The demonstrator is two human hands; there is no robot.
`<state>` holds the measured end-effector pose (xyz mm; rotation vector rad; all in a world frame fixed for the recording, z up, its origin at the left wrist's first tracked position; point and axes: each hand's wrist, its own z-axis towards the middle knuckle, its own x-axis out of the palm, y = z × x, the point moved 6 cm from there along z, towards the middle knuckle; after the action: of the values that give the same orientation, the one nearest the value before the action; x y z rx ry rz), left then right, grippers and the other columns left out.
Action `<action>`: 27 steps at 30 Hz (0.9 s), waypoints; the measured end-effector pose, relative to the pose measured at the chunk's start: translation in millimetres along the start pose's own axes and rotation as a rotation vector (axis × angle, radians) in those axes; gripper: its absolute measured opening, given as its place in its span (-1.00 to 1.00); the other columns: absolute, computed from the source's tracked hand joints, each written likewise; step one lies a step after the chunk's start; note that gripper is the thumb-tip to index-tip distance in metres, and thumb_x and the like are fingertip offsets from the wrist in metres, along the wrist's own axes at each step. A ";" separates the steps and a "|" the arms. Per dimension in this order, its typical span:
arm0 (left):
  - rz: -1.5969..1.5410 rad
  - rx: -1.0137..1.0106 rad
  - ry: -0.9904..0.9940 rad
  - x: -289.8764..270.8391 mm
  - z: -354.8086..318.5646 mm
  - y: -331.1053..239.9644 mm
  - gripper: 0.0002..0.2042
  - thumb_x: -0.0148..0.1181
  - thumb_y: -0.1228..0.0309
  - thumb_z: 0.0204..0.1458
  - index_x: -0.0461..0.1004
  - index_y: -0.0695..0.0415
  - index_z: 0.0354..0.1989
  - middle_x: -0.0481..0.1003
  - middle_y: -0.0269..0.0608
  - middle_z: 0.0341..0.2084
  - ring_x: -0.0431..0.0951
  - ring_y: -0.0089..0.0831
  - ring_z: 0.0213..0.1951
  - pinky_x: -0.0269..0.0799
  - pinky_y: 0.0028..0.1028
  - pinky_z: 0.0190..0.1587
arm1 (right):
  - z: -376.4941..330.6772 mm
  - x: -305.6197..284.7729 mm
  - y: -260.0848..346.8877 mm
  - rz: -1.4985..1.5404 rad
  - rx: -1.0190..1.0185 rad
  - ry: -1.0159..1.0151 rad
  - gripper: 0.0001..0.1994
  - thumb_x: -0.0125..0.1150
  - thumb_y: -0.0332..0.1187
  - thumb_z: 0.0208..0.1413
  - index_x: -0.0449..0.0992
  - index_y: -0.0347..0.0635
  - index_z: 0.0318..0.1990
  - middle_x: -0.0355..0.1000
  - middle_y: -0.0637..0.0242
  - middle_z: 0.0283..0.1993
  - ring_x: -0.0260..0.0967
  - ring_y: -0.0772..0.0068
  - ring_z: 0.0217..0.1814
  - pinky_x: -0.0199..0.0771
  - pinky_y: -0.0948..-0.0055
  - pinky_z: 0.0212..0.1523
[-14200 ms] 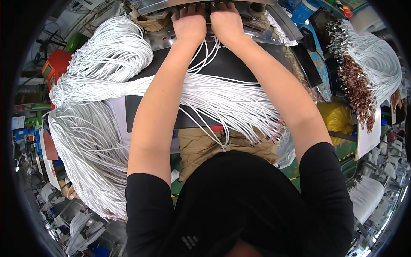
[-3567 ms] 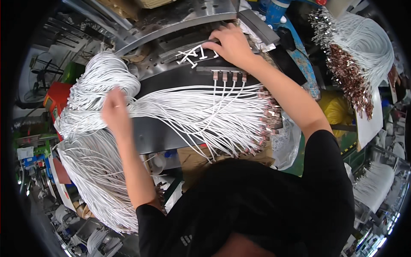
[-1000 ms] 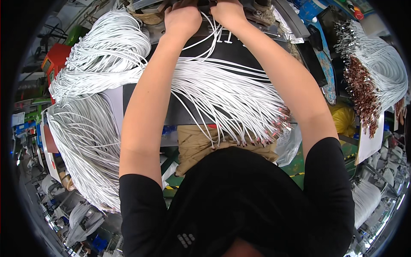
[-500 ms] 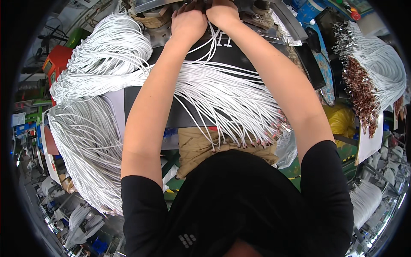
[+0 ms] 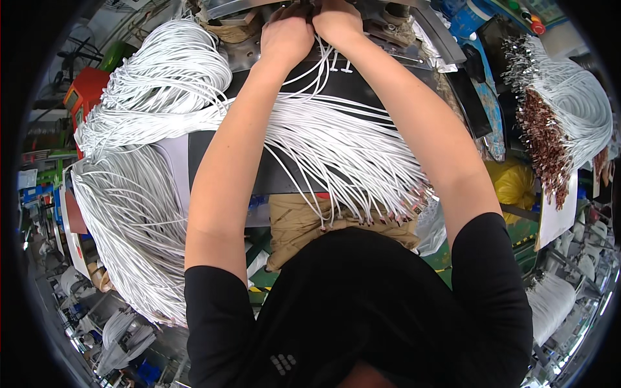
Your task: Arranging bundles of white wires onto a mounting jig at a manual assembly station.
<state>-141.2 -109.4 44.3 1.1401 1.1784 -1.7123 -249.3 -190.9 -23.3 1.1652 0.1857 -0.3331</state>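
Since half a second ago the two hands have barely shifted, staying close together at the top of the view, while a few seconds back the left hand was out over the coil at nine o'clock. The white wires (image 5: 336, 139) fan across the dark surface (image 5: 213, 152), their long axis running from the hands at twelve o'clock down toward five o'clock, where their metal-tipped ends (image 5: 388, 216) hang over the near edge. The wires the hands work on lie just below both grips, toward six o'clock, with neither hand clearly nearer. The left hand (image 5: 288, 39) and the right hand (image 5: 336, 22) touch or nearly touch, knuckles up, fingers curled down at the metal fixture (image 5: 388, 29); whether each grip pinches a wire or simply presses shut cannot be told, since the fingertips are hidden. Both forearms reach straight up from the lower edge, elbows spread. A big coil of white wire (image 5: 142, 129) lies at nine o'clock, and another terminal-tipped bundle (image 5: 563, 116) at two o'clock.
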 end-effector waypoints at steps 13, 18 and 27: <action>0.167 0.054 -0.099 -11.8 -2.3 -20.0 -0.55 -0.01 0.30 0.15 0.38 0.15 0.22 0.41 0.03 0.20 0.39 -0.08 0.24 0.25 -0.16 0.29 | -43.0 -71.8 85.2 -0.785 -0.073 0.036 -0.65 -0.06 -0.23 0.21 0.55 -0.24 -0.03 0.54 0.00 -0.02 0.47 -0.03 0.09 0.47 0.10 0.11; -0.017 0.313 -0.400 2.4 -3.9 2.1 -0.52 -0.01 0.27 0.17 0.33 0.14 0.27 0.38 -0.01 0.24 0.35 -0.10 0.27 0.22 -0.15 0.31 | -72.2 -78.0 107.7 -0.728 -0.269 0.030 -0.69 0.00 -0.25 0.17 0.60 -0.26 -0.17 0.55 -0.01 -0.10 0.46 -0.05 0.06 0.42 0.08 0.15; 0.509 0.103 -0.268 32.0 20.2 10.8 -0.49 -0.01 0.26 0.15 0.31 0.20 0.27 0.37 0.05 0.23 0.32 -0.13 0.29 0.16 -0.12 0.33 | -63.3 -32.3 92.6 -0.958 -0.433 0.070 -0.72 0.13 -0.33 0.01 0.60 -0.36 -0.23 0.53 -0.05 -0.14 0.43 -0.06 0.06 0.39 0.11 0.18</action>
<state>-146.6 -134.8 14.7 1.1121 0.5781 -1.4785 -245.3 -94.7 42.7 0.5886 0.8419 -1.0347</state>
